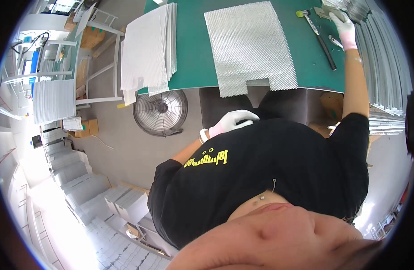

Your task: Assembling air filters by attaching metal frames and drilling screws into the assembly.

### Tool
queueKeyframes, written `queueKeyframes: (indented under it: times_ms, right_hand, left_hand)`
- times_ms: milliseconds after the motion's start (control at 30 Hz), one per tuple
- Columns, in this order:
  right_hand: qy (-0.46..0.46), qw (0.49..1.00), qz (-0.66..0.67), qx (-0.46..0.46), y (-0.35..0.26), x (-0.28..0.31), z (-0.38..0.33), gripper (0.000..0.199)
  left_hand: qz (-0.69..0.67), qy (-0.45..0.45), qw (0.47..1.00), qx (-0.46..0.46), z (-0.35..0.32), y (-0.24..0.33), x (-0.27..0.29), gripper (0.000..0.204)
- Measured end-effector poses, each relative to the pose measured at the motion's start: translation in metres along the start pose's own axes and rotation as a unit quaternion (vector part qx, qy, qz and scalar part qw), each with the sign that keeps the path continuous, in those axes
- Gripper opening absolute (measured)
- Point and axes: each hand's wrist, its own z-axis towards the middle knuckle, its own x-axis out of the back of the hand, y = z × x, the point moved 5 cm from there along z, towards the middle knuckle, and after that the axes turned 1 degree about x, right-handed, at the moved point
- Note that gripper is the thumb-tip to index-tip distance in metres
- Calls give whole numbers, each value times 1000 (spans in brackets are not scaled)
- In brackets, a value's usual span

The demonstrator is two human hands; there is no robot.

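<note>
Your right hand (344,27) is clamped on a grey metal piece (326,12) at the desk's (193,58) far right corner; left hand (236,120), fingers curled, idles by your waist; one-handed, the piece could slip onto the mallet (317,36).

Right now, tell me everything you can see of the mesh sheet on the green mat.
The mesh sheet is silvery, metallic-looking and finely woven or expanded, lying flat on the green mat. It is roughly rectangular with a rectangular notch cut in its near edge, which overhangs the mat's edge slightly. Neither hand touches it. A stack of white sheets lies apart to its left, a mallet to its right.
</note>
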Motion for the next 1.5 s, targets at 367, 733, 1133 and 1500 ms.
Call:
queueKeyframes:
  times_ms: [367, 733, 1133, 1500]
  right_hand:
    - [-439, 821, 288, -226, -159, -124, -322, 36]
    - [-290, 745, 522, -297, -113, -188, -357, 28]
    - [-272, 814, 413, -305, -121, -173, -344, 25]
    - [-77, 872, 365, -317, -105, -162, -352, 30]
  left_hand:
    - [-543, 279, 792, 11, 44, -52, 0, 42]
    - [-474, 362, 803, 8, 47, -48, 4, 29]
    - [-476, 338, 811, 52, 37, -55, -9, 30]
    - [-361, 271, 887, 100, 49, -58, -14, 32]
